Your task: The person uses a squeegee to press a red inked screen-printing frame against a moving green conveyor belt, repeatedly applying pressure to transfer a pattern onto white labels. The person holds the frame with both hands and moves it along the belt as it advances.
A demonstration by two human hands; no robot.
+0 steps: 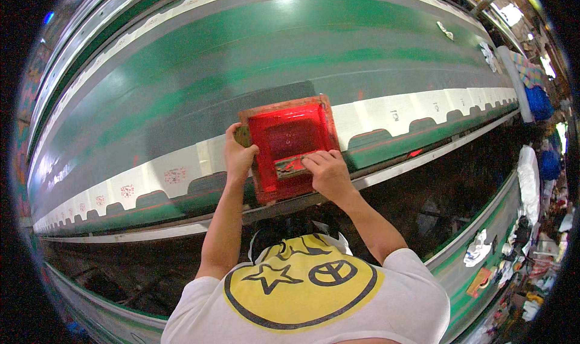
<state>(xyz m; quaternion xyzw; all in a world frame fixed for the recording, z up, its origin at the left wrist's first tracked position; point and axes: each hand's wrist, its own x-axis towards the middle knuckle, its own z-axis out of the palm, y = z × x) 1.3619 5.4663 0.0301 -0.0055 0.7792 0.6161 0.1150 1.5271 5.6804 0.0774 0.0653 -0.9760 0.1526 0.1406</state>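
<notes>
A red-smeared screen-printing frame (260, 190) lies over the row of white fabric pieces at the long green table's near edge. My left hand (240, 153) grips its left side, thumb on the rim and fingers around the outside. Inside the frame, my right hand (328, 170) holds a worn squeegee (290, 167) by its right end, fingers closed over the top. Red ink coats the inner walls around a darker mesh window (293, 139). To the left, white fabric pieces (175, 175) carry red prints; those on the right (396, 115) show small dark marks. Fabric under the frame is hidden.
The green printing table (199, 96) stretches far left and right, with a pale rail (411, 162) along its near side. Behind me runs another green table (465, 271) with crumpled white cloth (477, 249). Blue bundles (538, 104) and clutter sit at far right.
</notes>
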